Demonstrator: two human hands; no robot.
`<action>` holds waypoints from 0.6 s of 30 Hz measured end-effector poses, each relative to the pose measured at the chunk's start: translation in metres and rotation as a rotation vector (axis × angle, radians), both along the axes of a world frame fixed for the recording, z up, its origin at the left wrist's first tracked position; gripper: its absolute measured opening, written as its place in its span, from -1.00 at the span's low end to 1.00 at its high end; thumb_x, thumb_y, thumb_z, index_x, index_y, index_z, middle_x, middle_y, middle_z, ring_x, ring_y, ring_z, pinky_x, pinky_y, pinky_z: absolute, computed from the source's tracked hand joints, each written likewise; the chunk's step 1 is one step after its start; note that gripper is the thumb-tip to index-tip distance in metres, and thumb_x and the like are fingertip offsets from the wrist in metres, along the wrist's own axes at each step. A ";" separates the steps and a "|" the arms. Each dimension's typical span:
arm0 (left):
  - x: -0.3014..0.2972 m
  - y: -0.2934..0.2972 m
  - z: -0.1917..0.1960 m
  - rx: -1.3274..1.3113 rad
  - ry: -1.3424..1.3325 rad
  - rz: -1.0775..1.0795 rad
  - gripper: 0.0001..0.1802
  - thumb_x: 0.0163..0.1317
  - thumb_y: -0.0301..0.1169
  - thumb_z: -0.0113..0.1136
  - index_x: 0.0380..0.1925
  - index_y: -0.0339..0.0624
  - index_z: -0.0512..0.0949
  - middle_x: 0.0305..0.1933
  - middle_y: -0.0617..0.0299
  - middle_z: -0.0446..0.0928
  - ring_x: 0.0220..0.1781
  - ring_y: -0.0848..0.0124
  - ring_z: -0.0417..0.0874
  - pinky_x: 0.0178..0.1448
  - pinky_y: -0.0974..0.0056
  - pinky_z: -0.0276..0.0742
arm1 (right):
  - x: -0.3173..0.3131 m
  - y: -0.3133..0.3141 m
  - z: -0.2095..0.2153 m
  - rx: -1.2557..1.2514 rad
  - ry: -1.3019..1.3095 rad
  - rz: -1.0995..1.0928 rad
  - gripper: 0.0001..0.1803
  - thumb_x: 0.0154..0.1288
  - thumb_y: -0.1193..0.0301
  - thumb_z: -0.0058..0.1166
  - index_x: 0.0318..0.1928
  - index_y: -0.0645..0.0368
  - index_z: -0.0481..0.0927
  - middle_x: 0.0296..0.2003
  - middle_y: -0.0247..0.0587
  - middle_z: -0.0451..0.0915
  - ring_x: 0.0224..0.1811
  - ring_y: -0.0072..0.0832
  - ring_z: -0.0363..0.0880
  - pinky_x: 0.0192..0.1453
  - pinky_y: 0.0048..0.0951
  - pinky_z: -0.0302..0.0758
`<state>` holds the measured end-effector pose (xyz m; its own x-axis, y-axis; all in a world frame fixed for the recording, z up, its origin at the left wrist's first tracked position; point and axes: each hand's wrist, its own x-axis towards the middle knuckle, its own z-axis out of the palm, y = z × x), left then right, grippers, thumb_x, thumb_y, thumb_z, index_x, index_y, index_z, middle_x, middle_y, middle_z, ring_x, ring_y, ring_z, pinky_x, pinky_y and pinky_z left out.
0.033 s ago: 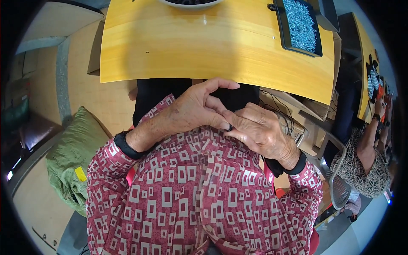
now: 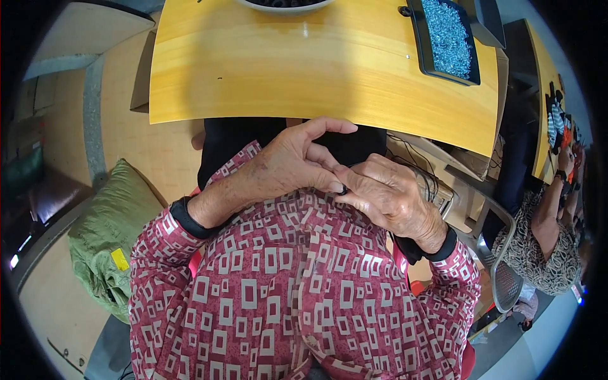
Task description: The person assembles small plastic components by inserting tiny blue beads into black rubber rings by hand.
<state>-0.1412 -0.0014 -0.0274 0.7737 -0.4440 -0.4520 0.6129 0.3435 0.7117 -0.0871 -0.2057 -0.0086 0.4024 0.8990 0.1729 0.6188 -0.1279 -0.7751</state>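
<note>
My left hand (image 2: 288, 159) and my right hand (image 2: 389, 193) meet in front of my chest, just short of the table's near edge. A small black round piece (image 2: 342, 190) shows between their fingertips. The left thumb and a finger pinch it from one side, while the left index finger stretches out above. Curled inward, the right fingers and thumb close on the same piece from the other side. Most of it is hidden by the fingers, so its exact kind cannot be made out.
A white bowl (image 2: 285, 7) of black pieces stands on the yellow table (image 2: 266, 76). At the far right, a black tray (image 2: 474, 80) holds many small shiny blue pieces, with a black ring (image 2: 404, 11) beside it. A green sack (image 2: 114, 234) lies left; a co-worker (image 2: 544, 240) works right.
</note>
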 end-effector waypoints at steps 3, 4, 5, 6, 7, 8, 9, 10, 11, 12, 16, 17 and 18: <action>0.000 -0.002 -0.001 0.114 -0.047 -0.001 -0.32 0.06 -0.61 0.30 0.21 -0.25 0.25 -0.31 0.14 0.63 -0.27 0.56 0.63 -0.13 0.51 0.51 | 0.001 0.001 0.003 -0.014 -0.001 -0.053 -0.54 -0.05 0.45 0.31 -0.07 0.29 0.56 -0.45 -0.23 0.44 -0.44 -0.38 0.45 -0.39 -0.38 0.49; -0.001 -0.002 -0.001 0.114 -0.047 0.000 -0.32 0.06 -0.61 0.30 0.21 -0.25 0.25 -0.31 0.14 0.63 -0.27 0.56 0.63 -0.13 0.51 0.51 | 0.001 0.000 0.000 -0.007 -0.019 -0.046 -0.56 -0.05 0.45 0.32 -0.09 0.28 0.57 -0.44 -0.23 0.44 -0.44 -0.37 0.45 -0.38 -0.38 0.48; -0.001 -0.003 -0.002 0.151 -0.066 -0.005 -0.34 0.07 -0.61 0.29 0.19 -0.27 0.26 -0.32 0.14 0.63 -0.27 0.54 0.63 -0.16 0.50 0.52 | 0.001 -0.001 -0.002 0.001 -0.036 -0.039 -0.58 -0.05 0.44 0.32 -0.12 0.27 0.57 -0.44 -0.23 0.45 -0.43 -0.36 0.46 -0.38 -0.37 0.48; -0.002 -0.004 -0.002 0.188 -0.084 -0.011 -0.37 0.08 -0.61 0.27 0.17 -0.30 0.26 -0.33 0.14 0.62 -0.27 0.53 0.62 -0.19 0.48 0.53 | 0.001 0.000 -0.001 0.002 -0.036 -0.039 -0.58 -0.05 0.44 0.32 -0.12 0.27 0.57 -0.44 -0.23 0.45 -0.43 -0.36 0.46 -0.38 -0.37 0.48; -0.002 -0.004 -0.003 0.188 -0.085 -0.012 -0.37 0.08 -0.61 0.27 0.17 -0.30 0.26 -0.33 0.14 0.62 -0.27 0.53 0.62 -0.19 0.48 0.53 | 0.000 0.001 -0.001 0.003 -0.044 -0.071 -0.60 -0.05 0.43 0.32 -0.14 0.27 0.57 -0.44 -0.22 0.46 -0.42 -0.35 0.47 -0.37 -0.36 0.48; -0.003 -0.005 -0.004 0.157 -0.076 0.030 -0.38 0.08 -0.60 0.27 0.16 -0.31 0.27 -0.32 0.15 0.62 -0.28 0.53 0.62 -0.19 0.48 0.53 | 0.000 0.002 0.000 0.004 -0.052 -0.104 -0.62 -0.04 0.42 0.32 -0.16 0.26 0.57 -0.43 -0.22 0.47 -0.41 -0.34 0.48 -0.36 -0.36 0.48; -0.004 -0.005 -0.005 0.126 -0.067 0.071 -0.39 0.09 -0.59 0.28 0.15 -0.32 0.27 -0.32 0.15 0.62 -0.28 0.53 0.62 -0.19 0.48 0.54 | 0.000 0.002 0.001 0.004 -0.053 -0.105 -0.62 -0.04 0.42 0.32 -0.16 0.26 0.57 -0.43 -0.22 0.47 -0.41 -0.34 0.48 -0.36 -0.36 0.48; -0.004 -0.004 -0.003 0.125 -0.067 0.069 -0.39 0.09 -0.59 0.28 0.15 -0.32 0.27 -0.32 0.15 0.62 -0.28 0.53 0.62 -0.19 0.48 0.54 | 0.001 0.003 0.001 0.011 -0.040 -0.120 -0.63 -0.04 0.42 0.32 -0.18 0.27 0.57 -0.42 -0.21 0.48 -0.40 -0.33 0.49 -0.36 -0.36 0.48; -0.003 -0.001 0.001 0.087 0.004 0.087 -0.38 0.07 -0.59 0.29 0.16 -0.28 0.28 -0.32 0.18 0.63 -0.27 0.56 0.61 -0.17 0.50 0.50 | 0.001 0.003 0.001 0.019 -0.027 -0.134 -0.65 -0.04 0.43 0.32 -0.20 0.27 0.56 -0.41 -0.20 0.49 -0.39 -0.33 0.49 -0.35 -0.36 0.48; -0.002 0.000 0.003 0.048 0.075 0.105 -0.36 0.06 -0.59 0.31 0.17 -0.25 0.29 -0.31 0.21 0.64 -0.26 0.60 0.60 -0.14 0.53 0.47 | 0.002 0.002 0.001 0.018 -0.027 -0.137 -0.65 -0.04 0.43 0.32 -0.20 0.27 0.56 -0.41 -0.20 0.49 -0.39 -0.33 0.49 -0.35 -0.36 0.48; -0.002 0.000 0.001 0.127 -0.018 0.074 -0.38 0.08 -0.57 0.31 0.16 -0.26 0.30 -0.31 0.21 0.63 -0.27 0.61 0.59 -0.12 0.53 0.46 | 0.002 0.003 0.000 -0.032 0.106 -0.138 -0.65 -0.03 0.42 0.32 -0.22 0.28 0.55 -0.40 -0.18 0.50 -0.38 -0.32 0.52 -0.33 -0.34 0.50; -0.002 0.002 0.001 0.137 -0.040 0.044 -0.38 0.08 -0.56 0.31 0.15 -0.25 0.30 -0.32 0.22 0.63 -0.28 0.62 0.59 -0.12 0.53 0.45 | 0.001 0.003 0.000 -0.041 0.127 -0.147 -0.65 -0.03 0.41 0.31 -0.22 0.29 0.54 -0.40 -0.17 0.50 -0.37 -0.32 0.53 -0.33 -0.34 0.51; -0.002 0.002 0.001 0.147 -0.063 0.015 -0.38 0.08 -0.56 0.31 0.15 -0.25 0.29 -0.32 0.23 0.62 -0.28 0.63 0.58 -0.12 0.54 0.44 | 0.000 0.003 0.002 -0.042 0.127 -0.148 -0.65 -0.03 0.41 0.31 -0.22 0.29 0.54 -0.40 -0.17 0.50 -0.37 -0.32 0.53 -0.33 -0.34 0.51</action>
